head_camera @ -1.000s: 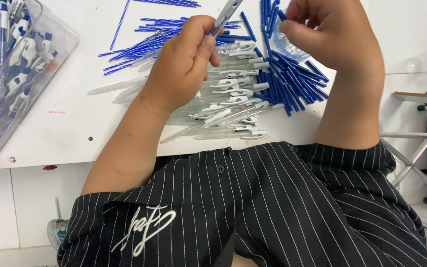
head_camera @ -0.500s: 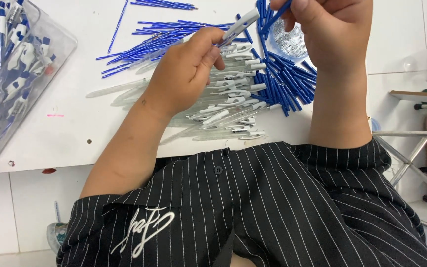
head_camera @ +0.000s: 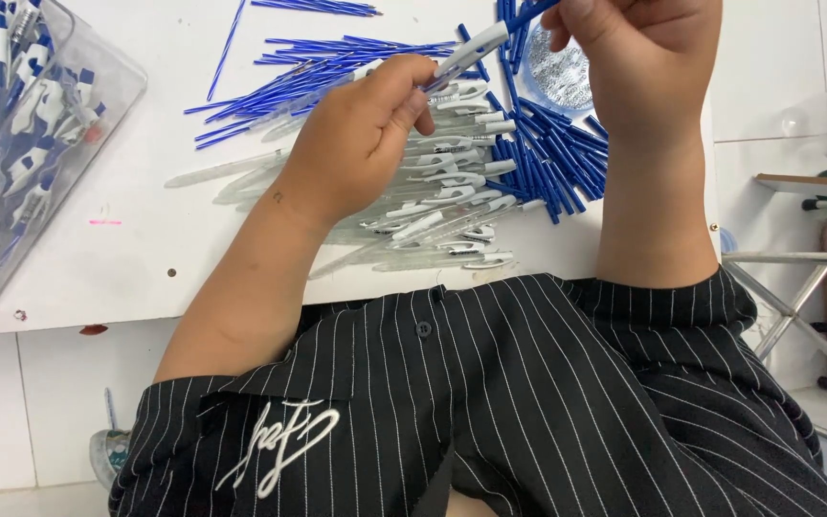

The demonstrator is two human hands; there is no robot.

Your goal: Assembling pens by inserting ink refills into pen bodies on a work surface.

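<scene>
Slim clear plastic pen barrel with white clip [head_camera: 466, 53] held between both hands above the white table [head_camera: 145, 258]. Long axis slants, upper end toward right hand [head_camera: 648, 57], lower end in left hand [head_camera: 361, 144] fingers. Both hands pinch it. Clear plastic tub [head_camera: 112, 105] left of left hand holds blue-white pens.

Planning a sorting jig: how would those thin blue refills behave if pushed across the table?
The blue refills look thin and round, so they would probably roll and scatter. They seem light and slightly flexible. The white table looks smooth, so they would likely slide easily.
</scene>
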